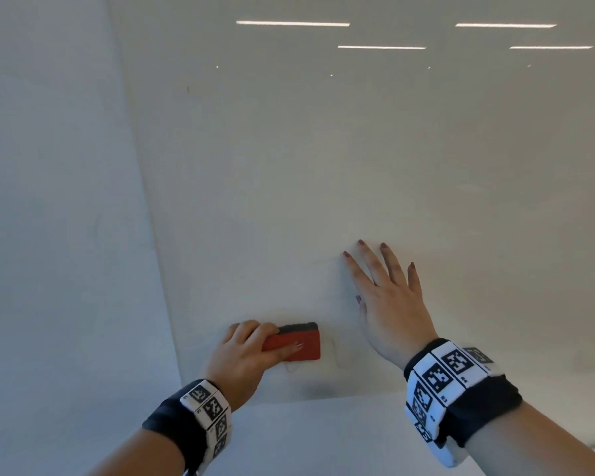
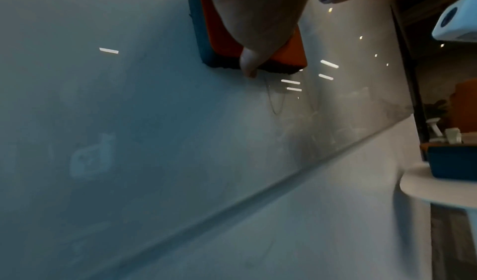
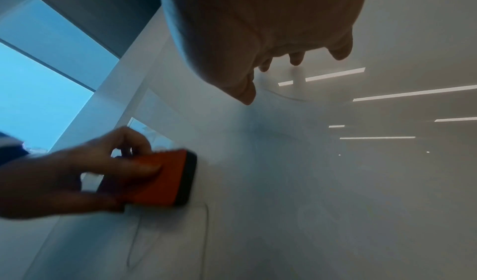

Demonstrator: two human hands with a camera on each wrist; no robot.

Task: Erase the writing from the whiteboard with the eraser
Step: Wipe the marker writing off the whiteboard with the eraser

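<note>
A glossy whiteboard (image 1: 323, 166) fills the head view. My left hand (image 1: 244, 352) grips a red eraser (image 1: 299, 343) with a dark felt side, pressed against the board near its lower edge. Faint thin pen lines (image 1: 339, 355) show just right of and below the eraser. My right hand (image 1: 382, 290) lies flat on the board with fingers spread, up and right of the eraser. In the left wrist view the eraser (image 2: 224, 39) sits under my fingers, with a faint line (image 2: 273, 101) below it. The right wrist view shows the eraser (image 3: 165, 180) and faint strokes (image 3: 206, 233).
The board's left edge meets a plain wall (image 1: 55, 201). A ledge (image 1: 323, 427) runs under the board's bottom edge. In the left wrist view a white round table (image 2: 438, 186) with a blue box (image 2: 454, 162) stands to the right. Ceiling lights reflect in the board.
</note>
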